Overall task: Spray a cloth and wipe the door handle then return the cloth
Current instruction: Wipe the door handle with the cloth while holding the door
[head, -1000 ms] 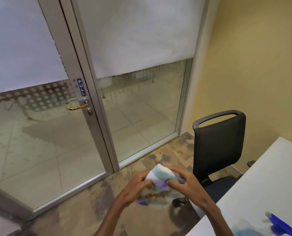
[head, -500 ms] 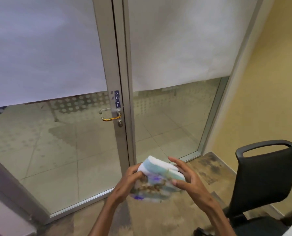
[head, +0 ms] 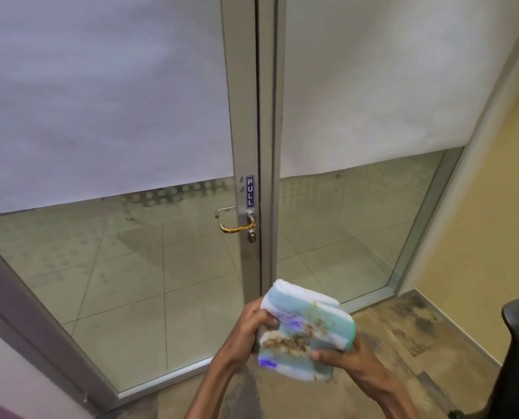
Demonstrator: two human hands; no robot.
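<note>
A folded cloth (head: 306, 331), white with pale blue bands and brown and purple marks, is held low in the middle of the view. My left hand (head: 246, 331) grips its left edge and my right hand (head: 342, 356) holds its lower right edge from beneath. Above and to the left, a gold lever door handle (head: 237, 226) sits on the metal frame of the glass door (head: 243, 131), under a blue PULL label (head: 250, 191). The cloth is well short of the handle. No spray bottle is in view.
A fixed glass panel (head: 358, 237) stands right of the door, with white blinds covering the upper glass. A yellow wall (head: 479, 222) runs along the right. A black office chair (head: 518, 352) sits at the right edge. The floor is a mottled brown carpet (head: 403, 343).
The view has swung left, bringing the door handle to the centre and larger. The chair has slid to the right edge, and the table with the spray bottle has left the view. Both hands still hold the cloth.
</note>
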